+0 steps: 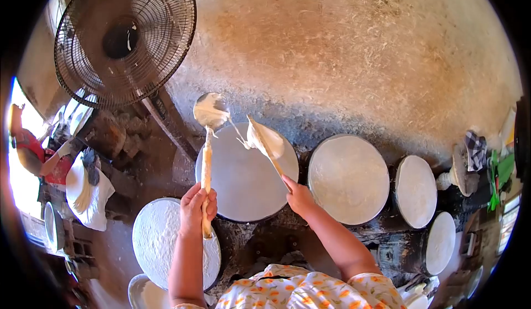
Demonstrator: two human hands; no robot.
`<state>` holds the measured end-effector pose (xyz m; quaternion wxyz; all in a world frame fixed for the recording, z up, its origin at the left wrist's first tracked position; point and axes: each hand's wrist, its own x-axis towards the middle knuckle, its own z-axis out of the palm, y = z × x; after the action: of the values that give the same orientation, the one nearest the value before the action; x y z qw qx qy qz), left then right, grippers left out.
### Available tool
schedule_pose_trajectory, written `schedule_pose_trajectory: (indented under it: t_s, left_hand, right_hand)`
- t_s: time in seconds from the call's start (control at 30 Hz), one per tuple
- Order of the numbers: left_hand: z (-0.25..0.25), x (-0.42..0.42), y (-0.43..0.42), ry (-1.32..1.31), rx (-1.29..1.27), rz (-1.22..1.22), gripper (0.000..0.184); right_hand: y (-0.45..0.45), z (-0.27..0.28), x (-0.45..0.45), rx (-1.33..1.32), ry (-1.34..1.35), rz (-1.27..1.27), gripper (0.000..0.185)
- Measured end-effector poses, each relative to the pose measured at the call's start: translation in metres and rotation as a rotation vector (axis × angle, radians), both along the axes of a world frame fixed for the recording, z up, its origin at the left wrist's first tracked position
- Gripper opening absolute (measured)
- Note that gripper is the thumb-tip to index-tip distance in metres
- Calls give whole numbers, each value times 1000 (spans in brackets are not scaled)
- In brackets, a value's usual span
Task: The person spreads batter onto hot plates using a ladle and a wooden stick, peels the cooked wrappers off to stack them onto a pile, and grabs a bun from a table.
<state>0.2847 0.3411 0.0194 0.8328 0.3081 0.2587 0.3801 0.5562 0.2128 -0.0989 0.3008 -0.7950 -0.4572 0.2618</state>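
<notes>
My left hand (197,203) is closed around the wooden handle of a ladle (211,111), whose metal bowl is smeared with white batter. In my right hand (301,196) is a thin wooden stick (274,162), gripped near its lower end. A lump of white, sticky batter (269,141) clings to the stick's upper part, and a thin strand of it hangs between stick and ladle. Both tools are over a round, pale griddle (246,193) in front of me. Under my left forearm lies a wide round container of lumpy white batter or flour (157,240).
More round griddles (348,179) run off to the right, smaller ones (416,192) farther along. A large fan (124,41) stands at the upper left before a stained wall (354,49). At the far left a person in red (55,168) is beside white sheets (91,198).
</notes>
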Motion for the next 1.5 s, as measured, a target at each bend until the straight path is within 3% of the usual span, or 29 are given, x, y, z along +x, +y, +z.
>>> schedule_pose_trajectory:
  t_s: [0.1, 0.23, 0.3, 0.43, 0.57, 0.77, 0.83, 0.93, 0.97, 1.07, 1.13, 1.17, 1.27, 1.3, 1.33, 1.4, 1.5]
  left_hand:
    - [1, -4, -4, 286, 130, 18, 18]
    - [-18, -11, -4, 410, 159, -44, 17]
    - [-18, -13, -8, 414, 153, -28, 16]
    - [-16, -21, -10, 423, 157, -34, 15]
    - [-20, -29, -12, 388, 155, -4, 15]
    - [-19, -37, -19, 408, 134, 24, 16]
    - [-22, -39, -18, 407, 130, 15, 17]
    - [-22, -42, -19, 423, 151, -5, 18]
    - [-24, -45, -18, 422, 151, 2, 18]
    - [-31, -59, -16, 360, 169, -80, 20]
    - [-30, -66, -16, -496, -435, -79, 29]
    - [-28, -66, -19, -493, -437, -73, 29]
    - [-16, -61, -28, -241, -108, 88, 37]
    - [-14, -61, -27, -133, -63, 110, 30]
    - [-14, -61, -27, -132, -61, 114, 30]
    - [-21, -60, -29, 108, -6, 142, 22]
    - [-26, -57, -34, 178, -15, 160, 15]
  right_hand:
    - [-6, 4, -8, 118, -10, -24, 58]
    - [-67, 8, -18, 187, -37, -80, 59]
    - [-89, -4, -21, 181, 29, -219, 59]
    - [-67, -8, -32, 188, 50, -143, 58]
    - [1, 2, -39, 0, 115, -82, 55]
    - [27, 9, -57, 108, 157, 87, 55]
    - [11, 7, -63, 327, -29, 225, 54]
    - [-18, 15, -52, 323, -38, 247, 53]
    - [-24, 27, -43, 90, 27, 143, 54]
    - [-24, -10, -9, 184, 0, -130, 54]
    - [-6, -11, -9, 182, 36, -98, 54]
    - [3, -10, -13, 180, 72, -73, 54]
    - [21, -2, -44, 228, 14, 154, 54]
    - [21, 3, -51, 189, 41, 182, 54]
    - [18, 10, -56, 191, 42, 186, 54]
    - [6, 16, -66, 67, -29, 280, 54]
    - [-18, 20, -64, 151, 6, 329, 54]
